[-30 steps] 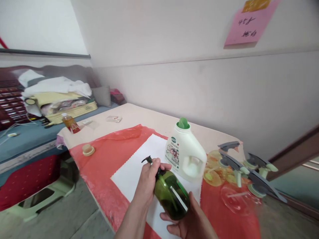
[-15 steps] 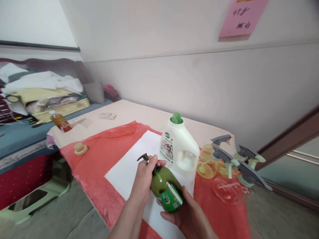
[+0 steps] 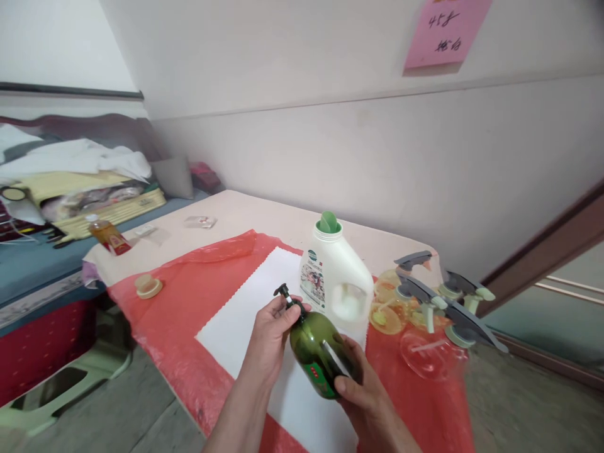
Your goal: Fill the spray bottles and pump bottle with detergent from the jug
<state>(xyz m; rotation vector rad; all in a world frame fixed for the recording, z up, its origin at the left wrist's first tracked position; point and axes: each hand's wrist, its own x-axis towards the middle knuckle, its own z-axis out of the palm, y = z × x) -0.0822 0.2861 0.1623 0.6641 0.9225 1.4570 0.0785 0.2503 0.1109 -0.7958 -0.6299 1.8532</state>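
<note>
Turned since the earlier frame: our green bottle [image 3: 319, 347], its label [image 3: 319, 379] partly rolled away. Left to right, we list: left hand [image 3: 274, 333] pinching the black pump [image 3: 285, 296]; bottle slanting down rightward between our hands; white jug [image 3: 338, 267] behind, print unreadable; right hand [image 3: 364, 396] wrapped round the bottle's base; pink note [image 3: 446, 34], "45" legible.

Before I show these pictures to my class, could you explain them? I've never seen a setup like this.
There is no machine: a person works barehanded, and the camera is worn on the head, looking forward and down. The left hand holds a green pump bottle by its neck; the right hand holds its lower part. The bottle is tilted above a white sheet on a red cover over the table. A pale jug stands behind, with spray bottles to the right.
</note>
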